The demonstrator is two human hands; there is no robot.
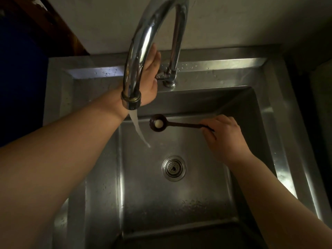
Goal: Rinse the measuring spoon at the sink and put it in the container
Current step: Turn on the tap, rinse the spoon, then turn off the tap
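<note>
A dark brown measuring spoon (172, 124) is held level over the steel sink basin (206, 191), its round bowl just right of the water stream (138, 131). A pale spot shows inside the bowl. My right hand (224, 137) pinches the end of its handle. My left hand (150, 76) reaches behind the curved chrome faucet (143, 42) to the tap lever (160, 75) at its base; the spout hides part of the hand. Water runs from the spout into the basin. No container is in view.
The round drain strainer (173, 168) sits in the middle of the basin floor. The sink's back ledge (215, 66) is wet with droplets, and a pale wall (233, 20) rises right behind it. Dark space lies to the left of the sink.
</note>
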